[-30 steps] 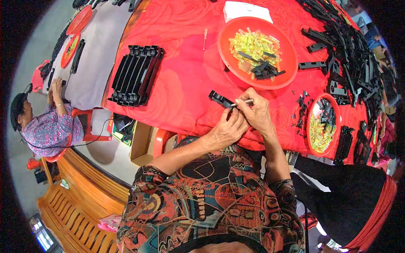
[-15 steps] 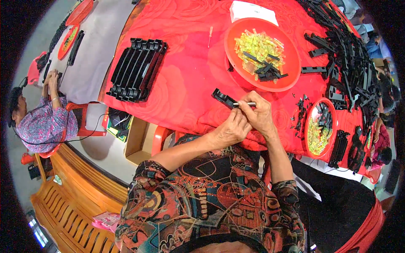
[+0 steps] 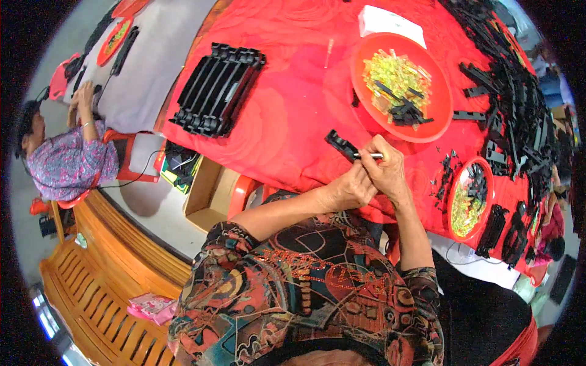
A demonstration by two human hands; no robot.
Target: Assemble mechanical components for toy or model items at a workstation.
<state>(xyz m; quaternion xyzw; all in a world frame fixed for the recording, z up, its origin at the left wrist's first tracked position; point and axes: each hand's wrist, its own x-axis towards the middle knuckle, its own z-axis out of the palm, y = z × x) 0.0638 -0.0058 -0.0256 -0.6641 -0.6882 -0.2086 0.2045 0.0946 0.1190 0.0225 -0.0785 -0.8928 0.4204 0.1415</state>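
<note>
Both my hands are together over the near edge of the red-covered table. My left hand (image 3: 354,188) is closed around the near end of a long black plastic part (image 3: 340,145), whose far end points up and left. Against it, my right hand (image 3: 387,168) pinches a short silvery metal rod-shaped tool (image 3: 373,155), lying across the part. The tool's tip and the near end of the part are hidden by my fingers.
Beyond my hands, a red bowl (image 3: 444,116) holds yellow translucent strips and black pieces. Lined-up black parts (image 3: 218,90) lie left; a smaller red tray (image 3: 453,210) and a heap of black parts (image 3: 519,128) lie right. Another person (image 3: 67,155) sits far left.
The whole view has shifted, so table and hands appear farther right. My hands keep their hold on the black part and the metal tool, with little visible difference in grip.
</note>
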